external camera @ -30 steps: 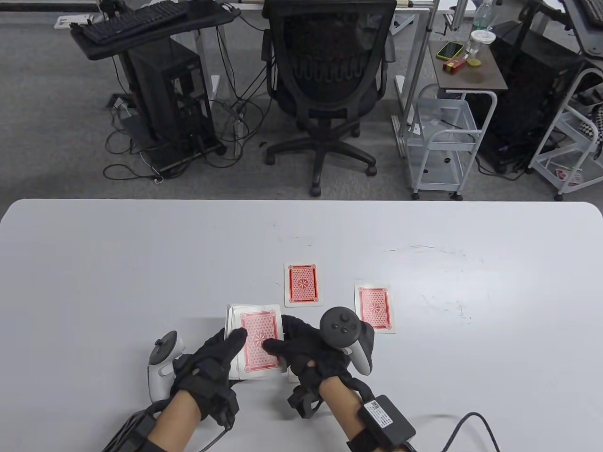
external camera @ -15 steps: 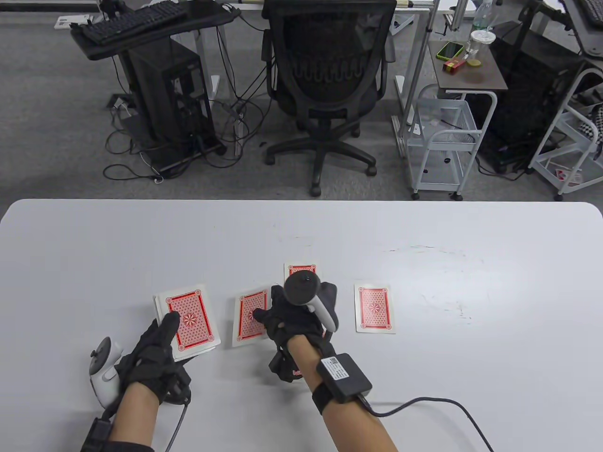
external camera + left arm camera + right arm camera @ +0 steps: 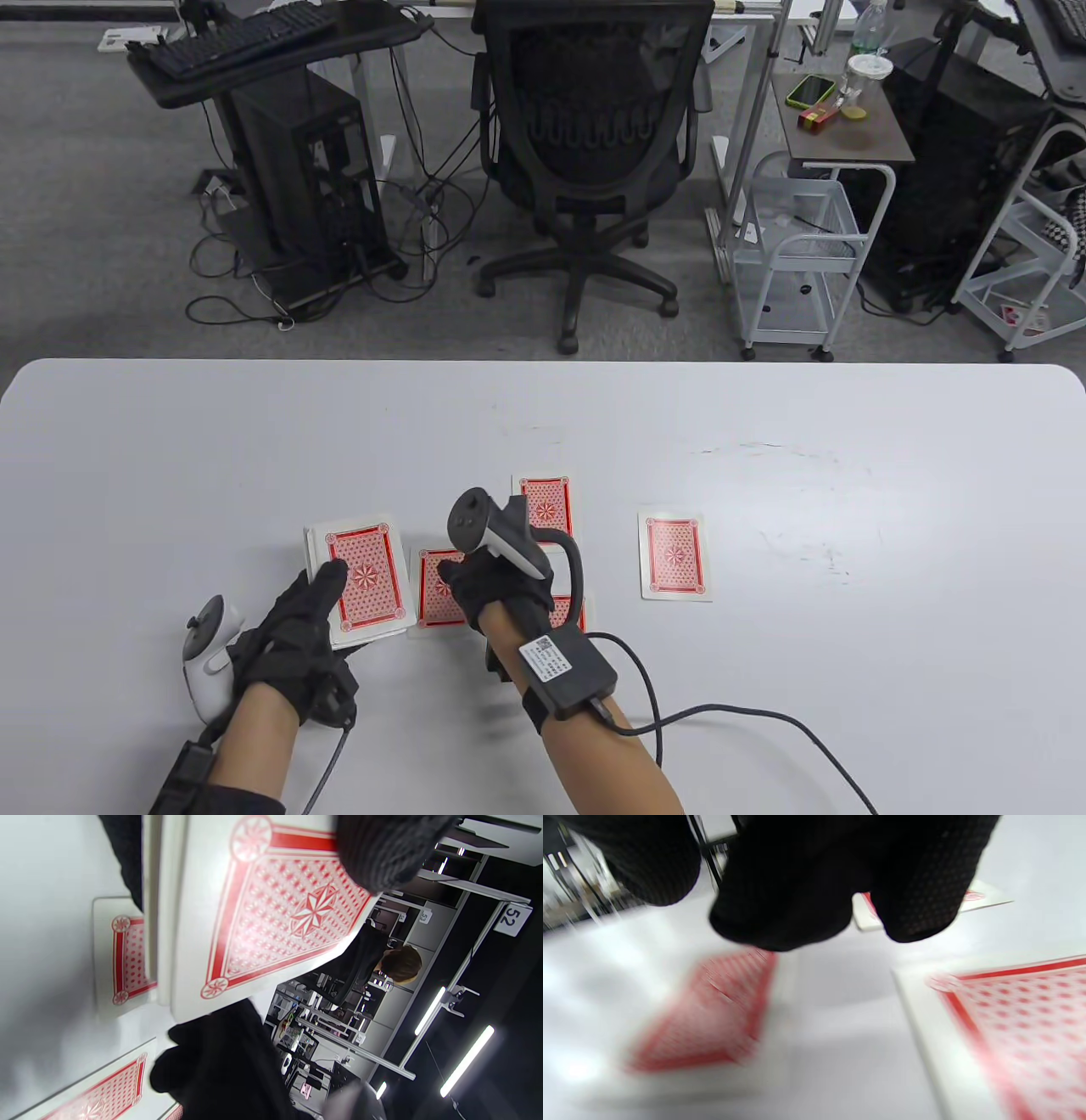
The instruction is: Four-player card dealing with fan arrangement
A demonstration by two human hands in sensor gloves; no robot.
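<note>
Table view: we see left hand (image 3: 293, 632) gripping the deck (image 3: 361, 577), thumb on top, near the counter's (image 3: 170, 441) front edge. Right hand (image 3: 492, 586) fingers press a dealt card (image 3: 434, 594) just beside the deck. Two more cards lie face down: one (image 3: 547, 501) behind the right hand, one (image 3: 674, 556) toward the right edge.

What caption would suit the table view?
Left hand holds the deck; right hand lays a card on the table.
</note>
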